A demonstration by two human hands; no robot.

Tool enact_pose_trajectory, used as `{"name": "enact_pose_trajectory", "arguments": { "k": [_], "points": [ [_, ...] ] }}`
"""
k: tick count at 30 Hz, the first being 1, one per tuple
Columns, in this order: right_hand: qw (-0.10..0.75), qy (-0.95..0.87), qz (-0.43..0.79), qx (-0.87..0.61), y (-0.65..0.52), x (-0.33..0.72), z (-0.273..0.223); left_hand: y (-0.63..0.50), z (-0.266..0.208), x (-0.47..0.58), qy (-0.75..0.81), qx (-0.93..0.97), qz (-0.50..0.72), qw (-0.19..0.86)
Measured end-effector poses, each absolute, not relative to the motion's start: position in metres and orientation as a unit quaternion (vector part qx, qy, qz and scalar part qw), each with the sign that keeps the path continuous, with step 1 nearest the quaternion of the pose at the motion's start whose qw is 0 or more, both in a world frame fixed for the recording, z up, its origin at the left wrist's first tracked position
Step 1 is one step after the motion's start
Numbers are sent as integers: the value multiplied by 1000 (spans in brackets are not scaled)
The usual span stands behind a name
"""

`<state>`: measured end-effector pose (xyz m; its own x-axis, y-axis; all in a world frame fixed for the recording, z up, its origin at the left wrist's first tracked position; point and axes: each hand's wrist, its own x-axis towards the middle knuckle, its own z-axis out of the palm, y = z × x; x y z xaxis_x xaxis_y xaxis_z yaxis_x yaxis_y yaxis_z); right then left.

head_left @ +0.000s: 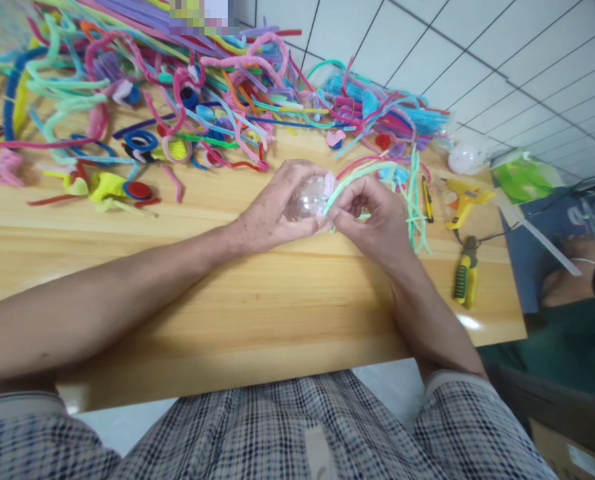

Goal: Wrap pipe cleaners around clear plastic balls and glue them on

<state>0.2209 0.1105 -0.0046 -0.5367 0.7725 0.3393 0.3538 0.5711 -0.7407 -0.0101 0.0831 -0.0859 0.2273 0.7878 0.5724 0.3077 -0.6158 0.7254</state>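
Note:
My left hand (282, 207) is wrapped round a clear plastic ball (308, 199) just above the table. A pale pink fuzzy piece (329, 183) rims the ball's right side. My right hand (370, 213) pinches a mint-green pipe cleaner (360, 172) against that rim, its strip arching over the knuckles to the right. Where exactly the pipe cleaner meets the ball is hidden by my fingers. More mint-green pipe cleaners (416, 213) lie just beyond my right hand.
Piled pipe cleaners (177, 87) in many colours line the table's (257, 300) far side. At right are a yellow glue gun (465, 197), yellow-handled pliers (466, 273), a yellow cutter (428, 200) and another clear ball (466, 157). Another person's arm (570, 273) shows at the right edge.

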Motion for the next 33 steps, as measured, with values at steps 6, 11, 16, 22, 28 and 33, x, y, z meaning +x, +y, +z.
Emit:
{"name": "enact_pose_trajectory", "arguments": {
  "k": [6, 11, 16, 22, 28, 33],
  "points": [
    [321, -792, 373, -362, 118, 228, -9, 81, -85, -8, 369, 735, 510, 251],
    [350, -786, 338, -382, 119, 229, -20, 81, -83, -6, 369, 732, 514, 254],
    [350, -783, 350, -377, 120, 227, -25, 81, -81, -6, 352, 739, 520, 245],
    [302, -767, 439, -357, 129, 232, -14, 82, -84, -9, 367, 741, 503, 252],
    [308, -781, 412, -355, 129, 231, -14, 81, -83, -10, 370, 741, 496, 262],
    [323, -782, 383, -371, 125, 228, -22, 81, -81, -10, 361, 742, 501, 262]
  ]
}}
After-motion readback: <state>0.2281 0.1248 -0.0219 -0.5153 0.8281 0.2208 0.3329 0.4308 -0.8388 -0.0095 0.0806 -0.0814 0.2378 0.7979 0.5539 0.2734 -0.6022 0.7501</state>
